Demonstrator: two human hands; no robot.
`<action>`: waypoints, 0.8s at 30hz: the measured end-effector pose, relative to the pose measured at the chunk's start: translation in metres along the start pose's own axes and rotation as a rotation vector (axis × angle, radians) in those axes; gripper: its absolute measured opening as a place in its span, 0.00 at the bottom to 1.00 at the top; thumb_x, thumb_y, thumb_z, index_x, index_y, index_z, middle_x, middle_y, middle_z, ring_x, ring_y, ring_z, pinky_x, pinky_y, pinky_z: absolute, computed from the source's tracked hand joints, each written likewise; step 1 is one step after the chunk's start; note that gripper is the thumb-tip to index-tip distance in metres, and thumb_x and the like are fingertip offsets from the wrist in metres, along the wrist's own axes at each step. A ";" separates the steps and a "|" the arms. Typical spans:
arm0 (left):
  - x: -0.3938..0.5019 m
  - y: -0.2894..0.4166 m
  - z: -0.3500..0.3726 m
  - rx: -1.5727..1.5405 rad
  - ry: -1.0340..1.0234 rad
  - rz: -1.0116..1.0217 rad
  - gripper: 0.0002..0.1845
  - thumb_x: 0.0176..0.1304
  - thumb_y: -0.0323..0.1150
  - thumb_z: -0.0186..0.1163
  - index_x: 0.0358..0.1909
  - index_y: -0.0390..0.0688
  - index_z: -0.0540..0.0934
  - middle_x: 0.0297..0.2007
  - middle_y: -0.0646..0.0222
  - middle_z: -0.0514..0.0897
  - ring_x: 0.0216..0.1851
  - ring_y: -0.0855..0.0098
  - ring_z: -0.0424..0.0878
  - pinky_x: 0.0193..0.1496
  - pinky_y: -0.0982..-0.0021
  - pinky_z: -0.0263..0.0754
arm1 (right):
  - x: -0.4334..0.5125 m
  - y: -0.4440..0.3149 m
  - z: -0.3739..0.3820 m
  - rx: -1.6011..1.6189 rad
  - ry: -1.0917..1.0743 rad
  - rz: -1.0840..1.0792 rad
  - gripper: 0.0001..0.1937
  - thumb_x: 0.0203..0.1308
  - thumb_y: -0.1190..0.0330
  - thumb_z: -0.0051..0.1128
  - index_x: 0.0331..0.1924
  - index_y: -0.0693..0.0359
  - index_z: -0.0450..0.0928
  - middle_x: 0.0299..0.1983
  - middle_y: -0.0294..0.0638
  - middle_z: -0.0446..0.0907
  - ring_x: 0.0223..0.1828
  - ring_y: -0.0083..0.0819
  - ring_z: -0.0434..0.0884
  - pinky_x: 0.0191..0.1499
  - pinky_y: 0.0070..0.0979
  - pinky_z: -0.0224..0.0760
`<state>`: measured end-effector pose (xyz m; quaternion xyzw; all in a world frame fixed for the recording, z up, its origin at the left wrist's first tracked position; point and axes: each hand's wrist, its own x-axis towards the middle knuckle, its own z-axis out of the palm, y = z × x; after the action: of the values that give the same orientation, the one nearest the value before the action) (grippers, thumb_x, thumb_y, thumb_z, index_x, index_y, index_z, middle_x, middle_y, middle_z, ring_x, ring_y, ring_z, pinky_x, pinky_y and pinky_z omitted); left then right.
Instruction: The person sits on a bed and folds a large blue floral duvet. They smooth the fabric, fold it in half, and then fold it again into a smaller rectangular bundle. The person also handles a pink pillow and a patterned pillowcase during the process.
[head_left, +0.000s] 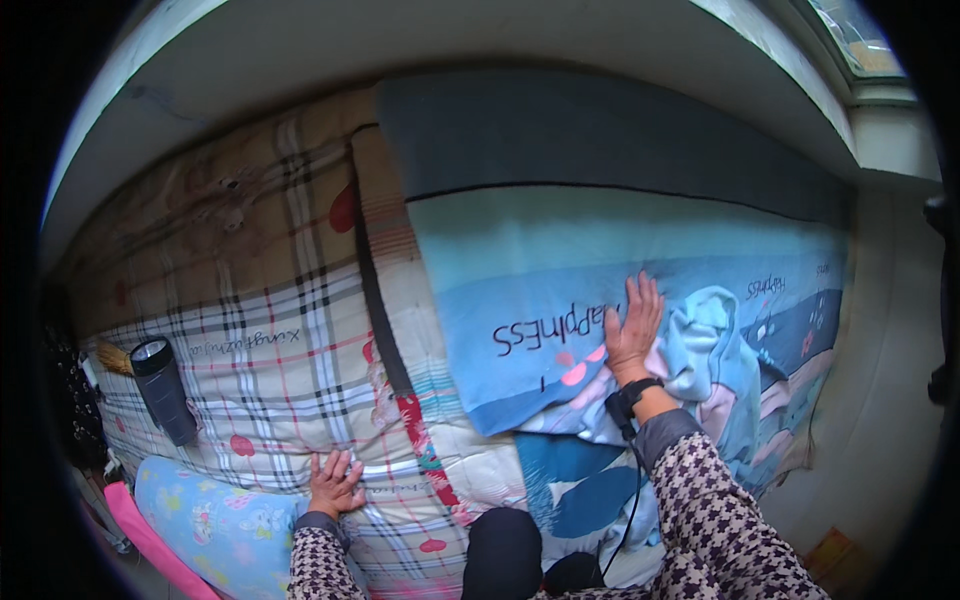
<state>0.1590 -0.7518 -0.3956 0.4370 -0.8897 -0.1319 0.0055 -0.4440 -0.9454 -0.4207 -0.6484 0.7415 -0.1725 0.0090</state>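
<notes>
My right hand (634, 328) lies flat with fingers apart on a blue blanket (480, 277) that bears printed writing. Just right of it is a crumpled light-blue and pink cloth (701, 345). A dark band with a cable sits on my right wrist. My left hand (335, 484) is spread on the plaid bed cover (300, 405), beside a light-blue pillow (217, 517) with a cartoon print. Neither hand grips anything. Part of the blue blanket's lower edge is folded and rumpled near my right forearm.
A dark flashlight (165, 397) lies on the plaid cover at the left, with a straw brush (114, 358) behind it. A pink strip (154, 544) borders the pillow. Pale walls (885, 315) stand beyond the bed, and my dark-clad knee (502, 555) is at the bottom.
</notes>
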 end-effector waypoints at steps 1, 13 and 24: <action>0.001 0.001 -0.001 0.044 -0.017 0.028 0.36 0.41 0.50 0.59 0.59 0.58 0.73 0.66 0.65 0.66 0.68 0.58 0.62 0.69 0.37 0.44 | 0.001 0.001 -0.001 0.022 -0.029 0.056 0.28 0.62 0.50 0.46 0.62 0.57 0.66 0.68 0.47 0.62 0.71 0.51 0.57 0.72 0.53 0.40; 0.120 0.077 -0.086 -0.108 -0.319 -0.489 0.34 0.44 0.38 0.64 0.57 0.44 0.67 0.63 0.54 0.63 0.68 0.50 0.57 0.69 0.33 0.38 | 0.034 0.010 -0.022 0.074 -0.081 0.048 0.25 0.59 0.52 0.48 0.57 0.56 0.66 0.66 0.48 0.63 0.69 0.51 0.58 0.71 0.56 0.41; 0.368 0.058 -0.060 -0.557 -0.039 -1.464 0.82 0.30 0.63 0.76 0.73 0.49 0.22 0.68 0.42 0.12 0.70 0.49 0.05 0.67 0.38 0.12 | 0.036 0.007 -0.031 0.050 -0.133 0.054 0.25 0.61 0.52 0.46 0.58 0.56 0.65 0.66 0.48 0.63 0.69 0.52 0.58 0.71 0.56 0.40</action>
<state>-0.1057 -1.0186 -0.3623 0.8927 -0.3090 -0.3279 0.0110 -0.4635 -0.9717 -0.3856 -0.6378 0.7519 -0.1471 0.0791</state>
